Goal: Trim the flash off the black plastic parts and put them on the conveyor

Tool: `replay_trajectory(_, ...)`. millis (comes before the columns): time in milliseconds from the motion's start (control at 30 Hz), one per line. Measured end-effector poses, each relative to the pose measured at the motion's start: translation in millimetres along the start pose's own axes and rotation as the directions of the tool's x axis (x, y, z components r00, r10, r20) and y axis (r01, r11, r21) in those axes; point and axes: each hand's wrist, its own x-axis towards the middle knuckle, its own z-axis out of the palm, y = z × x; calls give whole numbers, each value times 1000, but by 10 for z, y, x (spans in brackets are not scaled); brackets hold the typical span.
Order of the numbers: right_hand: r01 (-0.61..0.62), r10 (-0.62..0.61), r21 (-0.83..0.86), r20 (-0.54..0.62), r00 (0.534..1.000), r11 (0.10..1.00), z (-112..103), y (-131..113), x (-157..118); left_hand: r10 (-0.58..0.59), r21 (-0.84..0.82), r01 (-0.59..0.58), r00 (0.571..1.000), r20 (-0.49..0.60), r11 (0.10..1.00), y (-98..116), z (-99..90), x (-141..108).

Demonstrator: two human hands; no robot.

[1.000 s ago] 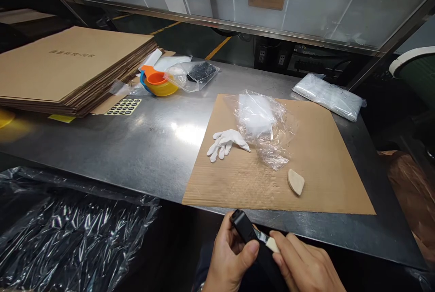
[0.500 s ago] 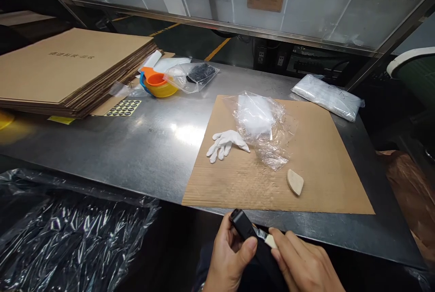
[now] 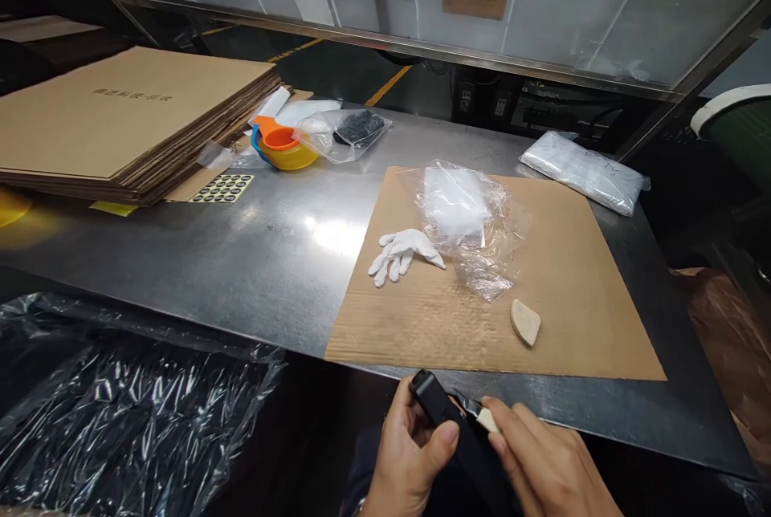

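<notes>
My left hand (image 3: 409, 461) fingers grip a black case (image 3: 458, 437); my right hand (image 3: 548, 469) fingers pinch a pale piece (image 3: 485, 419) against it.

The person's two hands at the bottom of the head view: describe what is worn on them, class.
Both the left hand and the right hand are bare: no gloves and no rings show on the fingers. No sleeve reaches either hand in view; the wrists run off the bottom edge.

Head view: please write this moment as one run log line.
left hand grips black bar | right hand pinches pale piece against it | below table edge
</notes>
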Motion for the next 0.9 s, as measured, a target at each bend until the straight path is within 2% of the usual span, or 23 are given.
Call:
replay_trajectory(200,53,-58,-58,-78,995,997,11,-50,1,-42,-48,43,999,34,998,33,30,-16)
replay_trajectory(367,3,-4,-118,-12,1000,993,-49,-110,17,-49,-74,52,998,50,996,43,35,-30)
replay_trajectory(700,-23,26,-76,43,999,997,-16,-124,-13,-35,-87,38,999,27,995,40,58,-38)
replay_trajectory(833,-16,20,-53,76,997,998,30,-86,-24,-12,-26,13,1000,23,1000,-13,11,-40)
replay_trajectory(900,-19,21,-48,54,998,999,77,-20,-19,17,27,-17,999,31,999,-55,-29,-48)
